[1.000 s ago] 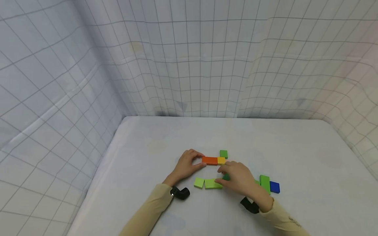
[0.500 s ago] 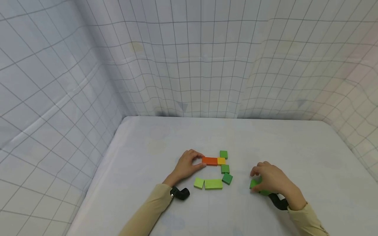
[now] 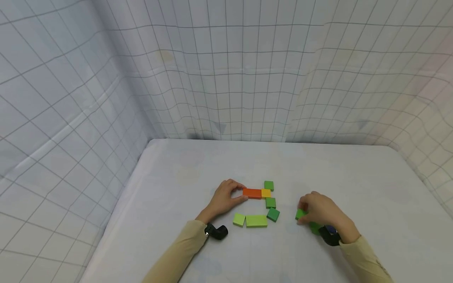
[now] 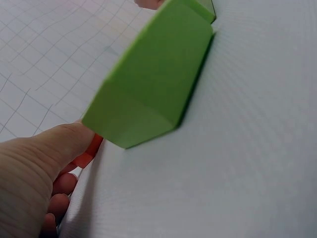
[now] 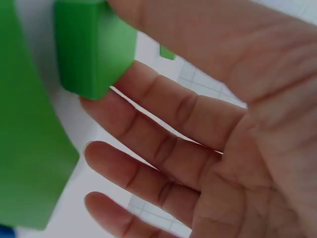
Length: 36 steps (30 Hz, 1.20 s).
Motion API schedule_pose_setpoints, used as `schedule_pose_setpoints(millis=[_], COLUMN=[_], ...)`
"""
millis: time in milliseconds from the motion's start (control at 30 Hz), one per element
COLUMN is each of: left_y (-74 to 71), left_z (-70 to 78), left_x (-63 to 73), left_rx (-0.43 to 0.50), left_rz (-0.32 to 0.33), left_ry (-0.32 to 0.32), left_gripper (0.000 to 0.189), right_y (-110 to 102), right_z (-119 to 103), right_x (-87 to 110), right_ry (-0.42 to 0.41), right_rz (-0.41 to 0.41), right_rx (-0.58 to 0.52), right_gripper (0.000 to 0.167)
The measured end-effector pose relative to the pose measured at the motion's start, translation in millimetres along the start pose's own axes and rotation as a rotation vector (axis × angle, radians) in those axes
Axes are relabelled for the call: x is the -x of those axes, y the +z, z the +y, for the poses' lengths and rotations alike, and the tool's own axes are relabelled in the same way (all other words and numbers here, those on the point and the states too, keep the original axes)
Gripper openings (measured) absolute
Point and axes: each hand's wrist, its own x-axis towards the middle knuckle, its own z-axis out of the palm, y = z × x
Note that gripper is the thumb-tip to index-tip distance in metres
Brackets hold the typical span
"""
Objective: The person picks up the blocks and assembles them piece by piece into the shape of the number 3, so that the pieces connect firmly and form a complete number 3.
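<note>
My left hand (image 3: 223, 197) holds the left end of an orange-red rectangular block (image 3: 252, 193) between thumb and fingers; the thumb touching it shows in the left wrist view. A yellow block (image 3: 266, 193) adjoins its right end, with one green square block (image 3: 269, 185) above and another green square (image 3: 270, 203) below. My right hand (image 3: 322, 212) pinches a small bright green block (image 5: 96, 49) between thumb and fingertips, at the right. Beneath that hand lies a longer green block (image 5: 29, 129), and a blue block (image 3: 331, 229) is mostly hidden by the wrist.
In front of the orange-red block lie a light green square (image 3: 239, 219), a light green rectangle (image 3: 256, 221) and a tilted dark green square (image 3: 273, 214). A white-covered table (image 3: 198, 165) bears everything. Gridded white curtains (image 3: 226, 78) rise behind and beside it.
My right hand has moved right from near the yellow block, uncovering the green squares there. It then shifted slightly left with the small green block. The left hand has stayed still.
</note>
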Motion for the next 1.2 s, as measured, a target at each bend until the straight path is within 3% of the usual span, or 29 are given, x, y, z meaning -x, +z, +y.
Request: schedule_pose_setpoints(millis=[133, 333, 567, 700, 1000, 1200], left_y=[0.2, 0.7, 2.9, 2.9, 2.5, 2.3], left_z=[-0.1, -2.1, -3.1, -3.1, -1.1, -2.5], left_x=[-0.5, -1.0, -0.3, -0.7, -1.4, -0.7], left_rx=[0.004, 0.009, 0.01, 0.007, 0.0, 0.001], left_rz=[0.001, 0.015, -0.004, 0.006, 0.005, 0.009], left_ry=[0.006, 0.007, -0.005, 0.009, 0.012, 0.014], left_gripper=[0.034, 0.033, 0.036, 0.035, 0.035, 0.035], right_y=[-4.5, -13.8, -17.8, -16.7, -12.1, -8.7], right_z=[4.7, 15.4, 16.7, 16.0, 37.9, 42.5], right_x=[-20.2, -66.6, -108.5, -116.8, -111.2, -122.1], right_ry=[0.021, 0.095, 0.173, 0.193, 0.163, 0.208], right_rz=[-0.034, -0.082, -0.082, -0.063, -0.03, -0.025], right_rx=[-0.008, -0.049, -0.077, -0.102, -0.269, -0.364], right_gripper=[0.029, 0.031, 0.035, 0.036, 0.042, 0.043])
